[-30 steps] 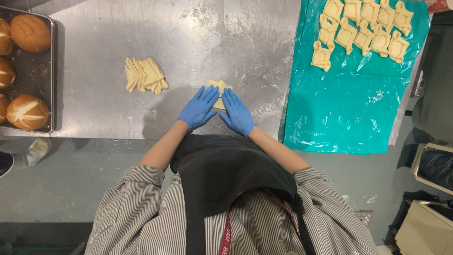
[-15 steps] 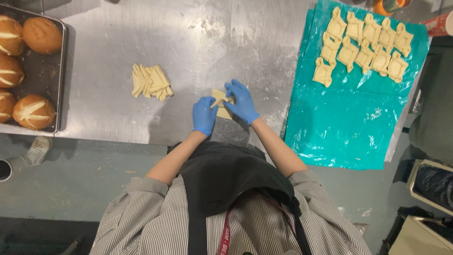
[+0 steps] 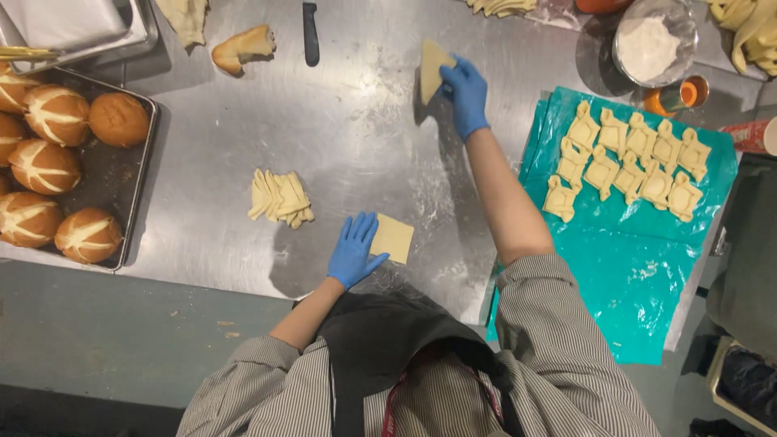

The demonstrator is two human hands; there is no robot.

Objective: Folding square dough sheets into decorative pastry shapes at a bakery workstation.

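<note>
The left hand (image 3: 354,251), in a blue glove, lies flat with its fingers spread on the steel bench (image 3: 356,146), its fingertips resting on the edge of a flat square of dough (image 3: 392,239) near the bench's front edge. The right hand (image 3: 463,93), also gloved, reaches far across the bench with its fingers closed on a second dough square (image 3: 432,69), lifted on edge. A pile of cut dough strips (image 3: 279,198) lies left of the flat square, and shaped pastries (image 3: 627,162) sit in rows on a teal plastic sheet (image 3: 623,275) to the right; a tray of scored brown buns (image 3: 57,170) stands at the left.
</note>
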